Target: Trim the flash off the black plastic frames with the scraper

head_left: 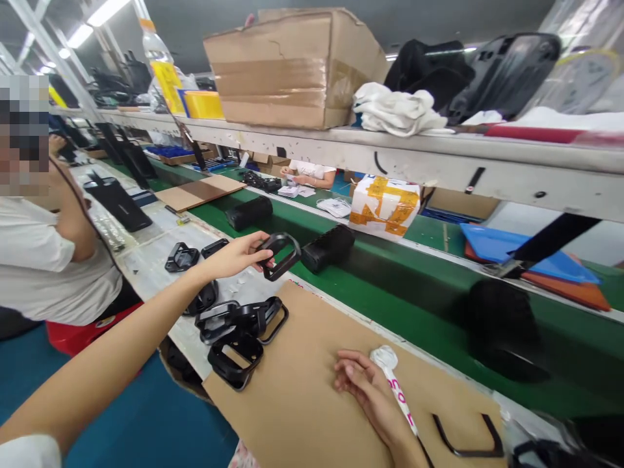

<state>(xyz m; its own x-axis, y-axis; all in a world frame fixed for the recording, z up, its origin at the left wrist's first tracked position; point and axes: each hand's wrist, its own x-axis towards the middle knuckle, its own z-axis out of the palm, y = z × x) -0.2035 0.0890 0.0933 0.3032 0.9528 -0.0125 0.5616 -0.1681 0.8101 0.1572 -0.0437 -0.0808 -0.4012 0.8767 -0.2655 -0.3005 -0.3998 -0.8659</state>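
My left hand (246,255) grips a black plastic frame (291,259), oblong with a large opening, and holds it above the edge of the green belt. Below that hand lies a pile of similar black frames (238,325), partly on the cardboard sheet (302,351) and partly on the white table. My right hand (363,383) hovers low over the cardboard with its fingers loosely bent and apart, nothing visible in them. Just beside it is a white round-headed stick (397,383) with pink lettering. A black U-shaped strip (470,452) lies farther right.
Black cylindrical objects (329,248) sit on the green conveyor belt (400,292). A shelf (463,156) runs above it, bearing a large carton (273,71) and white cloths. A person in a white shirt (63,260) sits at the left. A taped package (385,205) stands beyond the belt.
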